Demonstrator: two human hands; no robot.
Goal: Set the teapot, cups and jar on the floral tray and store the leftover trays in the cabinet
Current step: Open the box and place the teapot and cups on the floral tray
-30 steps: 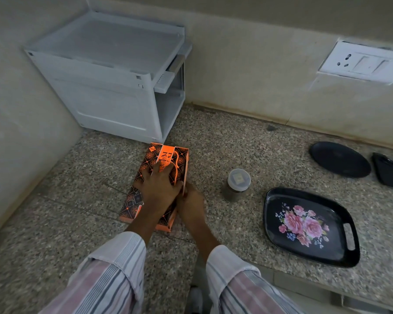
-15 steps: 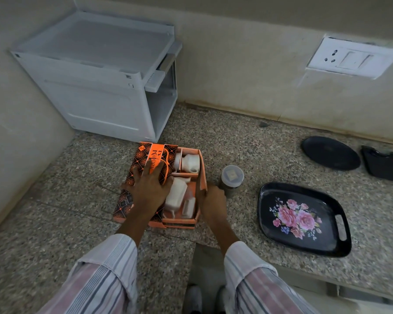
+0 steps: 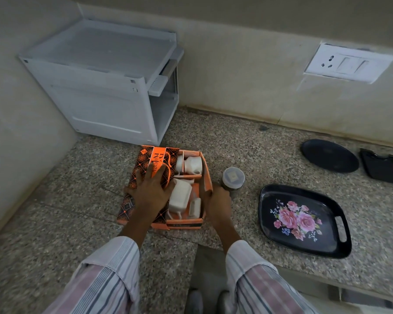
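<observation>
The orange gift box (image 3: 182,189) sits on the granite counter (image 3: 247,141), its patterned sleeve (image 3: 145,177) slid partly left. The left hand (image 3: 151,192) lies flat and open on the sleeve. The right hand (image 3: 217,203) has its grip closed on the box's right wall. Inside lie a white teapot (image 3: 179,197) and cups (image 3: 192,165). The lidded jar (image 3: 233,177) stands just beside the box. The floral tray (image 3: 304,219) lies further right; a round black tray (image 3: 329,155) and another black tray (image 3: 383,166) lie behind it. The white cabinet (image 3: 107,87) occupies the corner.
</observation>
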